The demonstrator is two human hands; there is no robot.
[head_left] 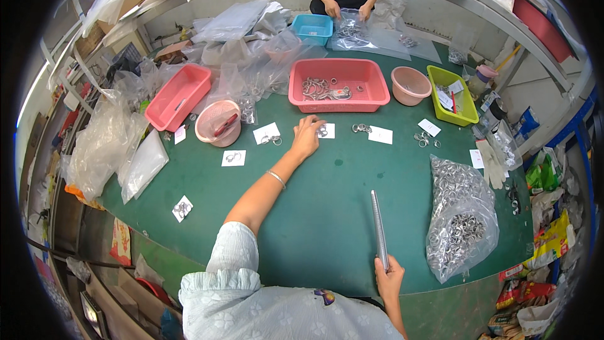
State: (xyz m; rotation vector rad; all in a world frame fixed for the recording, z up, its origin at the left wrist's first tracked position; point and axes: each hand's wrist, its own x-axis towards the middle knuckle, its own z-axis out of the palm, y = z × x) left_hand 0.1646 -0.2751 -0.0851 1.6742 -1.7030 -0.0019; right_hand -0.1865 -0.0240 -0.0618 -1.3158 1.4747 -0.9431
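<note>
My left hand (306, 135) reaches to the far middle of the green table, just in front of the pink basket. Its fingers are bent and somewhat apart, at the edge of a white card (329, 131) with a few metal rings (322, 130) on it. Whether a fingertip touches a ring is hard to see. Near the front edge, my right hand (389, 275) is closed around the lower end of a tapered metal ring mandrel (379, 226), which points away from me. No ring shows on the mandrel. A clear bag (462, 220) full of metal rings lies to its right.
More white cards (380, 135) with small ring groups lie in a row. Behind stand a pink basket (340, 106) holding rings, a round pink bowl (411, 86) and a green basket (452, 113). Another bowl (217, 135) holds a red-handled tool. Across the table, a person's hands (349, 11) handle a bag.
</note>
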